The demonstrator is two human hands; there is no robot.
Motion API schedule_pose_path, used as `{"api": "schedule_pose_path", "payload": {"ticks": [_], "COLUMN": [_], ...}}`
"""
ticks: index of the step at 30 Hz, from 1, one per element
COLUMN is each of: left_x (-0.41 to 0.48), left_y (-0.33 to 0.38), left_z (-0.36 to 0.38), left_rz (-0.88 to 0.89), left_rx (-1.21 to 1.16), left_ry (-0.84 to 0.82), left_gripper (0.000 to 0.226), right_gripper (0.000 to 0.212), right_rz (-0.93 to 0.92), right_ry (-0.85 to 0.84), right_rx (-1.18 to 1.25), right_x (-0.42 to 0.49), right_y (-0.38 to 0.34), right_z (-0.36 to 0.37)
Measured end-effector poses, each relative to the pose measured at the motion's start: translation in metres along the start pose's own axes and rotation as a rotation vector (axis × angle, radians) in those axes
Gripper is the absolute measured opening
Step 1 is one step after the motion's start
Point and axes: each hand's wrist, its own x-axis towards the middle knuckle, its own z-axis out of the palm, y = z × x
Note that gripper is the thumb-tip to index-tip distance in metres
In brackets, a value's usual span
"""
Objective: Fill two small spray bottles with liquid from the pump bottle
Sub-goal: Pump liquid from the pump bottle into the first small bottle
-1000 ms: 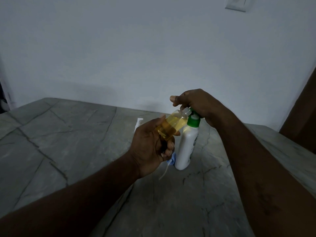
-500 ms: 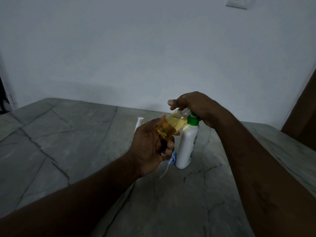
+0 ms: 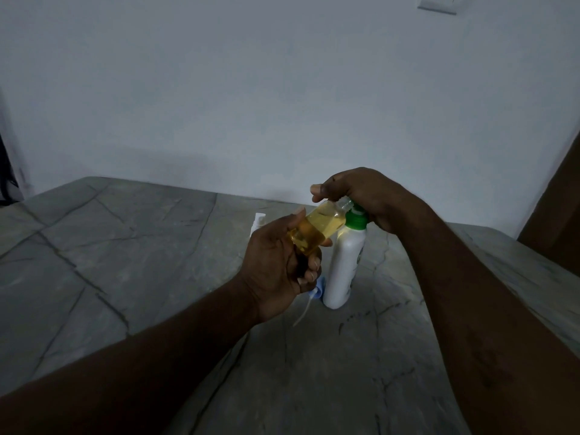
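Observation:
A white pump bottle (image 3: 343,265) with a green collar stands upright on the grey stone table (image 3: 125,246). My right hand (image 3: 361,193) covers and grips its pump head from above. My left hand (image 3: 276,265) grips a small clear spray bottle (image 3: 320,227), tilted, with yellow liquid inside and its open neck up against the pump's spout. A second small white spray bottle (image 3: 259,222) stands behind my left hand, mostly hidden. A blue spray cap with a thin dip tube (image 3: 310,296) lies on the table by the pump bottle's base.
The table ends at a plain white wall (image 3: 282,105) behind the bottles. A dark brown panel (image 3: 558,208) rises at the far right. A light switch plate (image 3: 439,3) sits high on the wall.
My right hand has sunk a little onto the pump head and risen back slightly. The small bottle stays tilted at the spout in my left hand.

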Motion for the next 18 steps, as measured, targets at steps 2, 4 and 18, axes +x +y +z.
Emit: {"api": "schedule_pose_path", "payload": {"ticks": [2, 4, 18], "left_x": [0.000, 0.001, 0.006], "left_y": [0.000, -0.001, -0.018], "left_z": [-0.001, -0.001, 0.002], "left_rz": [-0.002, -0.012, 0.340], "left_rx": [0.001, 0.001, 0.631], "left_ry": [-0.005, -0.020, 0.166], "left_gripper": [0.053, 0.052, 0.025], "right_gripper": [0.026, 0.025, 0.030], "right_rz": [-0.011, -0.037, -0.102], "right_ry": [0.007, 0.007, 0.048], "right_rx": [-0.017, -0.033, -0.072], "right_x": [0.000, -0.001, -0.002], "right_y": [0.000, -0.001, -0.004], "right_z": [0.000, -0.001, -0.005]}}
